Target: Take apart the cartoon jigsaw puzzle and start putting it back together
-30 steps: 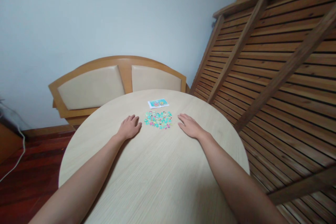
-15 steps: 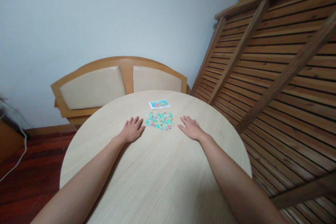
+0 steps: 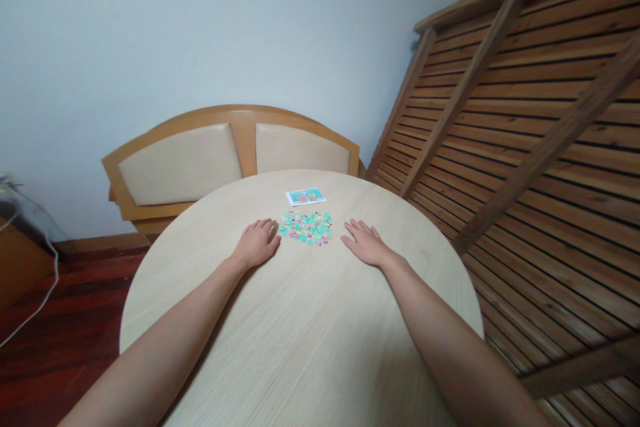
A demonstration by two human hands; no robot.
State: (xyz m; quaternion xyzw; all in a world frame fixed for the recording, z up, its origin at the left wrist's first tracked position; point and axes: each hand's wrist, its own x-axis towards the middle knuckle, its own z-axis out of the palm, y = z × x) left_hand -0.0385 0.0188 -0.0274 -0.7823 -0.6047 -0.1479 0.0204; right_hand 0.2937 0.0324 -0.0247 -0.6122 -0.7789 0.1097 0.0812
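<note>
Head view: small pieces (image 3: 313,230), mostly teal with pink, yellow and pale ones mixed in, lie in a loose, flat heap on the far part of the round table (image 3: 300,333), between my hands. Picture card (image 3: 306,197) lies flat just beyond them on the far side. My left hand (image 3: 257,243) rests palm down at the heap's left edge, fingers slightly bent and close together, thumb a little apart, nothing pinched; whether the fingertips touch the nearest piece I cannot tell. My right hand (image 3: 367,244) lies palm down to the right of the heap, a small gap between, fingers loosely spread, holding nothing. Pieces look thin and very light, probably stiff card or plastic; material too small to tell. Likely to skid on the smooth top if pushed, and awkward to lift from flat. Best hold, I judge: thumb and forefinger on opposite edges, one piece at a time, pressing gently, since any narrow parts might bend. Card seems light and flexible; take it by its near edge or a corner.
</note>
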